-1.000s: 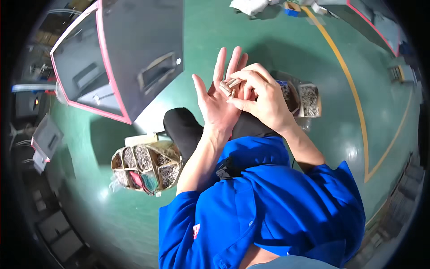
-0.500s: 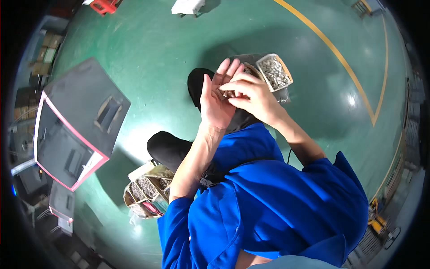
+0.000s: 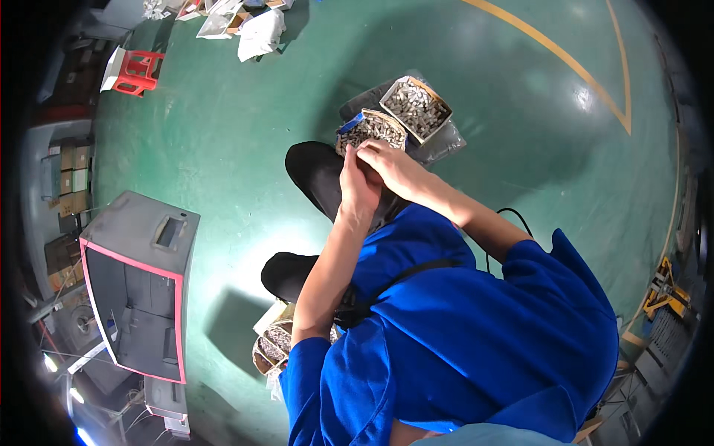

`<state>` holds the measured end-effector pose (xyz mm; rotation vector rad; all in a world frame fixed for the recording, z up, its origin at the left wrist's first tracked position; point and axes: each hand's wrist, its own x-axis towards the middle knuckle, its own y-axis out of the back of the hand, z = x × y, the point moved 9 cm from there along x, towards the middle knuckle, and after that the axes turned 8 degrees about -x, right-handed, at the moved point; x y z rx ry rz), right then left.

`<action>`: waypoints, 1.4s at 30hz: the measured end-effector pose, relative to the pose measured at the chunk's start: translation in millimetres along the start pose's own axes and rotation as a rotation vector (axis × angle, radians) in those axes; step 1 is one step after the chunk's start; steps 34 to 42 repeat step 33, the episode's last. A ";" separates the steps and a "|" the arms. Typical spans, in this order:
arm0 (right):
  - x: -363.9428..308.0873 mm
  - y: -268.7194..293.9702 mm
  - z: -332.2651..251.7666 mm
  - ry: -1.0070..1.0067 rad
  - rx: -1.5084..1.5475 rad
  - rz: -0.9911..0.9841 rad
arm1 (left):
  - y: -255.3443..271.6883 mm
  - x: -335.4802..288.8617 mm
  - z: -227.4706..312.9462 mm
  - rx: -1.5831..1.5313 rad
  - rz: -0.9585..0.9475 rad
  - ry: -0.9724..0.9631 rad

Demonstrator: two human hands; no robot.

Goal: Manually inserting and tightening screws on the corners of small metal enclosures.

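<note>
My left hand (image 3: pixel 359 187) and my right hand (image 3: pixel 394 170) meet in front of my lap, above my dark trouser legs. The left one is cupped, its thumb raised, with most of its fingers hidden. Bent and drawn together, the right fingers touch the left thumb and hand. Whatever lies between the hands is hidden. Just beyond them stands an open box with a blue edge (image 3: pixel 343 138), full of small metal pieces (image 3: pixel 374 128). A second open carton (image 3: pixel 440 125), at its far right, holds similar silvery pieces (image 3: pixel 417 105).
Plastic sheeting (image 3: pixel 446 145) lies around the cartons. Divided containers of small parts (image 3: pixel 277 342) sit left of my lap. A grey cabinet with a pink-edged opening (image 3: pixel 177 286) stands farther left. At the far left are a red stool (image 3: pixel 137 72) and a white-covered item (image 3: pixel 260 36).
The view has shifted, showing more floor at the far left. My left palm, open and upturned before, is now cupped against my right hand. Both hands have come lower, nearer my lap.
</note>
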<state>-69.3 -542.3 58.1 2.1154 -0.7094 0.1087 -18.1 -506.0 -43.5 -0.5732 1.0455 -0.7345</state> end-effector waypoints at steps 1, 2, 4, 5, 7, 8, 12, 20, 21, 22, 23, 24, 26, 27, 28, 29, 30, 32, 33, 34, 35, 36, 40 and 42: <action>1.8 2.9 4.6 -0.007 0.098 0.007 | 1.0 2.7 1.6 0.005 -0.006 -0.020; 5.0 1.9 16.1 -0.059 0.221 0.002 | 3.9 3.6 1.8 0.024 0.064 -0.013; 5.9 -9.5 42.5 -0.228 0.524 -0.049 | -22.0 3.4 -2.1 -0.043 -0.084 0.028; 8.1 -9.6 52.3 -0.251 0.575 -0.050 | -15.9 8.2 -0.3 -0.055 -0.099 0.038; 1.8 -15.4 77.3 -0.437 0.900 -0.088 | -20.2 4.7 5.4 -0.057 -0.119 0.014; -3.5 -16.6 88.9 -0.534 1.052 -0.105 | -24.7 4.4 4.6 -0.116 -0.112 0.027; -9.5 0.4 123.5 -0.585 1.344 0.117 | -27.4 6.0 10.6 -0.149 -0.250 -0.006; -14.5 53.1 195.8 -0.535 -0.020 0.204 | 57.3 14.3 65.7 0.214 0.025 -0.204; -11.1 51.7 188.6 -0.491 -0.079 0.209 | 74.2 2.6 96.5 0.492 -0.055 -0.418; -11.1 52.7 181.9 -0.454 -0.144 0.218 | 89.0 -15.4 114.6 0.552 -0.016 -0.531; -11.1 52.8 173.3 -0.414 -0.207 0.226 | 102.8 -35.7 132.9 0.615 0.034 -0.643; -12.9 42.9 172.8 -0.430 -0.056 0.190 | 119.5 -61.1 144.2 0.454 0.199 -0.656; -5.4 9.2 159.2 -0.443 0.265 0.104 | 193.1 -109.0 180.3 0.862 0.472 -0.788; -2.1 -3.5 148.9 -0.359 0.220 0.053 | 203.7 -136.0 181.2 0.972 0.576 -0.814; 0.0 -19.1 144.1 -0.350 0.205 -0.026 | 211.3 -167.1 183.7 1.087 0.679 -0.837; 7.2 -31.3 133.3 -0.332 0.094 -0.078 | 253.6 -197.3 190.2 1.315 0.812 -0.838; 13.8 -44.5 122.5 -0.311 -0.016 -0.130 | 307.0 -223.5 190.7 1.546 0.948 -0.819; 21.0 -71.5 127.5 -0.301 -0.216 -0.185 | 349.7 -258.5 171.5 1.877 1.043 -0.884; 23.2 -83.8 136.3 -0.278 -0.295 -0.174 | 359.9 -262.3 158.6 1.324 1.056 -0.857; 23.2 -83.8 136.3 -0.278 -0.295 -0.174 | 359.9 -262.3 158.6 1.324 1.056 -0.857; 23.2 -83.8 136.3 -0.278 -0.295 -0.174 | 359.9 -262.3 158.6 1.324 1.056 -0.857; 23.2 -83.8 136.3 -0.278 -0.295 -0.174 | 359.9 -262.3 158.6 1.324 1.056 -0.857; 23.2 -83.8 136.3 -0.278 -0.295 -0.174 | 359.9 -262.3 158.6 1.324 1.056 -0.857; 23.2 -83.8 136.3 -0.278 -0.295 -0.174 | 359.9 -262.3 158.6 1.324 1.056 -0.857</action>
